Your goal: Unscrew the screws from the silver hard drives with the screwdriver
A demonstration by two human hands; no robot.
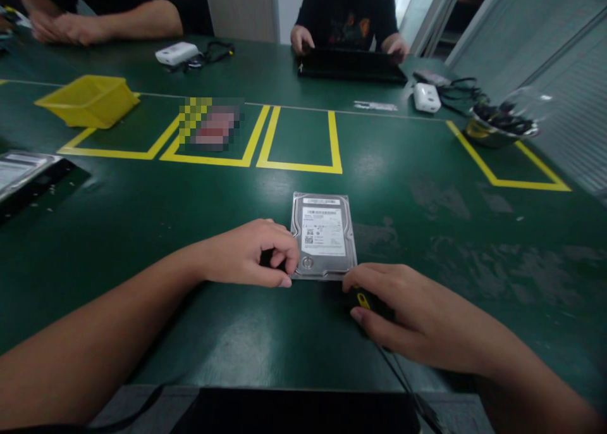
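A silver hard drive point(328, 231) with a white printed label lies flat on the green table in front of me. My left hand point(265, 254) is curled at its left edge, thumb and fingers closed at the lower left corner; a dark gap shows between them. At the lower right corner, my right hand point(403, 310) grips a small black device with a yellow mark point(363, 298), mostly hidden by the fingers. A thin dark cable point(393, 364) runs from beneath this hand toward the table's front edge.
Yellow tape outlines point(298, 166) mark the table; a yellow bin point(88, 102) and a pixelated item point(213, 127) are at left. More drives lie on a black tray point(33, 181). Right stands a bowl of dark parts point(500, 124). Across sit two people, one holding a black panel point(351, 66).
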